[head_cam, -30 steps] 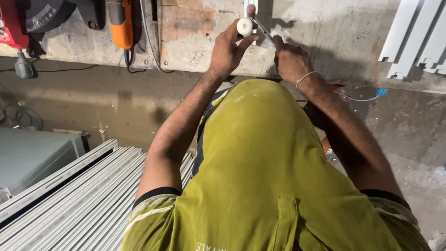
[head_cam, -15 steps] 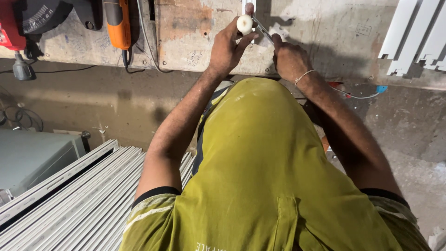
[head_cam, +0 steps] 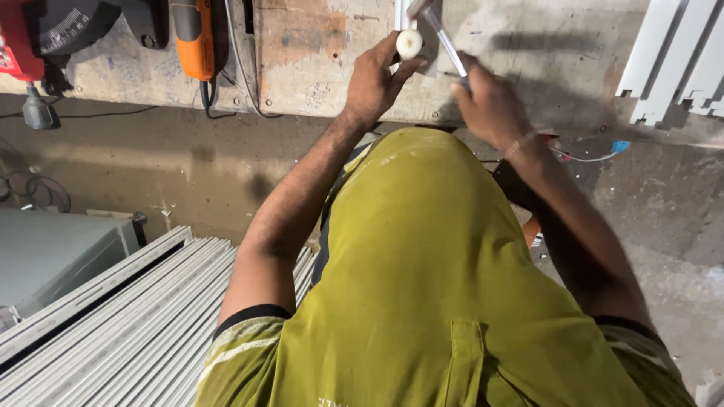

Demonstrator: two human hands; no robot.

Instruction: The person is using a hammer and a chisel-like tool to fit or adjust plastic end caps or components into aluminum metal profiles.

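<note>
Top centre of the frame: the left hand (head_cam: 375, 81) pinches a small white round piece (head_cam: 409, 44) between thumb and fingertips, against a white strip (head_cam: 402, 13) on the workbench (head_cam: 317, 68). Just right, the right hand (head_cam: 490, 105) is closed around a metal hammer (head_cam: 441, 34), raised and tilted. Upper left: an orange power tool (head_cam: 194, 38). Lower left: stacked white profiles (head_cam: 113, 332).
</note>
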